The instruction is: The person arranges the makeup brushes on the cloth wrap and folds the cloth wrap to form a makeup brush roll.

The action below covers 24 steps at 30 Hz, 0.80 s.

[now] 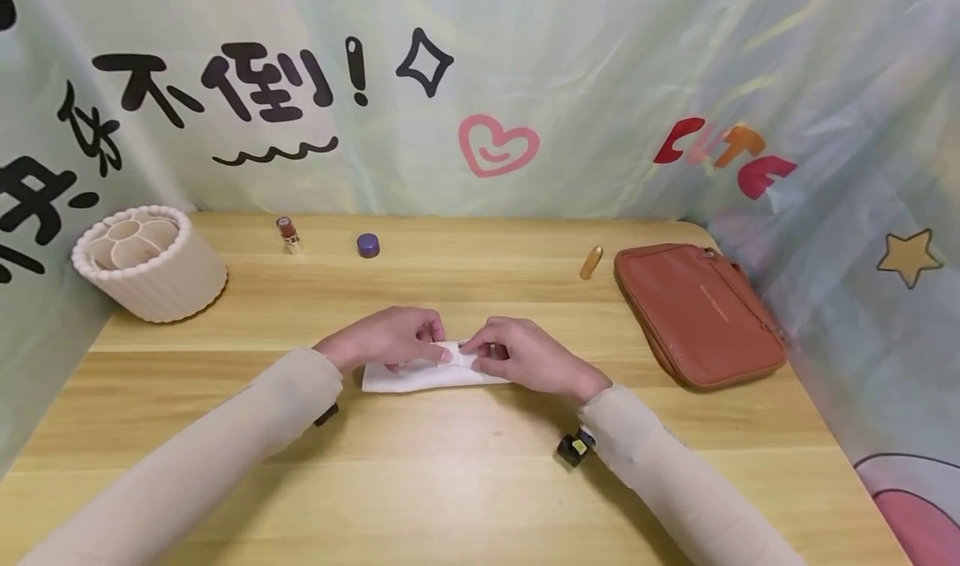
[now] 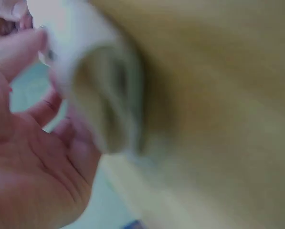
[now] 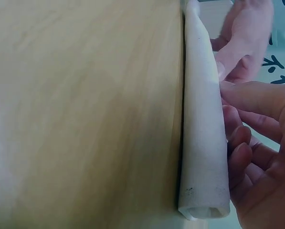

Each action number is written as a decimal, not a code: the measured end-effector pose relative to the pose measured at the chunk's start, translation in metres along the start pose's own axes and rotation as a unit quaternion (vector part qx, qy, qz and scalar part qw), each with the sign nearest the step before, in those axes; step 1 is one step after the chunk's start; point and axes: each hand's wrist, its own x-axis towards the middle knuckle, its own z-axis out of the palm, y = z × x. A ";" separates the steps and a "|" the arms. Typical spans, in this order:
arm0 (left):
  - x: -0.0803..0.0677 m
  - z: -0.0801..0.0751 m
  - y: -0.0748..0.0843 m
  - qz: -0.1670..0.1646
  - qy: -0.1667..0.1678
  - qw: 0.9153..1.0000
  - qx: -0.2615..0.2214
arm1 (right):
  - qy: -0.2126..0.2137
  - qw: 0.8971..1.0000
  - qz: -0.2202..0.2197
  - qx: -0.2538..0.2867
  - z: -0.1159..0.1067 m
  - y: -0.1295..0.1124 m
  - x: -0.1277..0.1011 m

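Observation:
A white folded piece, soft like cloth (image 1: 420,378), lies lengthwise on the table in front of me. Its far edge is gripped by my left hand (image 1: 397,337), thumb towards the middle. Close beside it, my right hand (image 1: 528,353) pinches the same edge, fingertips bent. A small dark bit shows between the two hands, too small to identify. In the left wrist view, the near end of the white folded piece (image 2: 80,33) gapes like a flattened tube, with layers inside. From the right wrist, the white folded piece (image 3: 202,119) looks like a long roll, hollow at its end.
Along the back stand a lipstick (image 1: 288,234), a purple cap (image 1: 367,245) and a gold tube (image 1: 591,262). A white ribbed holder (image 1: 176,278) with a petal-shaped divider is at the left. A brown zipped case (image 1: 697,316) lies at the right, beside the printed curtain (image 1: 600,66).

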 end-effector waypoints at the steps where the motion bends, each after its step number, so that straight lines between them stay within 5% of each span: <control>1: 0.001 0.000 -0.003 0.003 -0.004 1.000 -0.013 | 0.001 1.000 -0.001 0.001 0.001 0.000 0.000; 5: 0.001 -0.002 -0.012 0.018 -0.016 0.998 -0.064 | 0.007 1.000 -0.003 0.002 0.002 0.001 -0.001; 10: -0.002 -0.002 -0.015 0.042 -0.014 0.997 -0.065 | 0.010 1.000 0.017 0.017 0.002 0.002 -0.002; 18: -0.015 -0.003 -0.033 0.068 0.026 0.993 -0.096 | 0.035 0.992 0.056 0.105 -0.002 0.010 -0.004; 24: -0.031 -0.005 -0.043 0.102 0.049 0.993 -0.038 | 0.041 0.990 0.074 0.112 -0.010 0.017 -0.008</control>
